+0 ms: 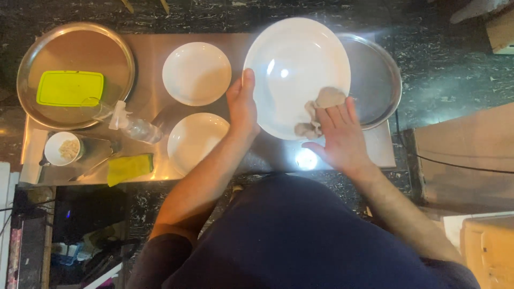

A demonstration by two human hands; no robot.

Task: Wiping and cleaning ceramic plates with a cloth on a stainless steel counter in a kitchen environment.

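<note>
1. Your left hand (242, 107) is closed on the left rim of the big white plate (289, 59), thumb on top.
2. Your right hand (340, 136) is spread flat and open, pressing a crumpled beige cloth (318, 109) onto the plate's lower right part.
3. The plate sits in front of both hands, over the steel desk (150, 53). Its right edge covers part of a round metal tray (377, 80).
4. Two smaller white plates (196, 73) lie just left of your left hand.
5. Far left, a second round tray (75, 45) holds a flat green lid (69, 88). Near it are a clear spray bottle (134, 126), a small white cup (63, 148) and a yellow cloth (129, 167).
</note>
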